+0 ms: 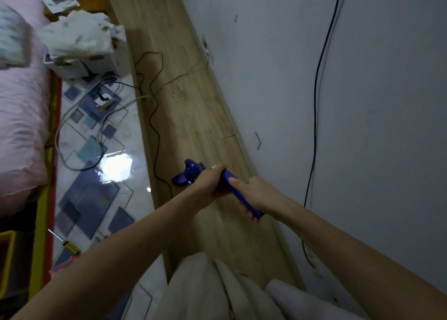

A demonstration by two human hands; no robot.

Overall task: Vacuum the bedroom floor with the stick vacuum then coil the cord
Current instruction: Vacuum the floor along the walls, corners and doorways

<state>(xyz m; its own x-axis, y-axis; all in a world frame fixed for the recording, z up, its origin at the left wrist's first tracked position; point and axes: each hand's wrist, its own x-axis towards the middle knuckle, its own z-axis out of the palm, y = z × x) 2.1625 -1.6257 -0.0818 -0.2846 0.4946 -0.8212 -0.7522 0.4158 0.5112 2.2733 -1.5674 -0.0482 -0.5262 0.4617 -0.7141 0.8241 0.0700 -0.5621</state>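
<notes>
One bed [19,116] is lying at the left, beside one basket [82,64] of laundry. One blue vacuum [191,173] is standing on the wood floor [191,116] near the wall, its one black cord [154,123] trailing alongside. Two hands are gripping its handle: left hand [212,184] curling higher, right hand [254,193] wrapping lower.

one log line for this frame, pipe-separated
phase: vacuuming | left hand: grips vacuum handle | right hand: grips handle | black cord: loose on wood floor, uncoiled
</notes>
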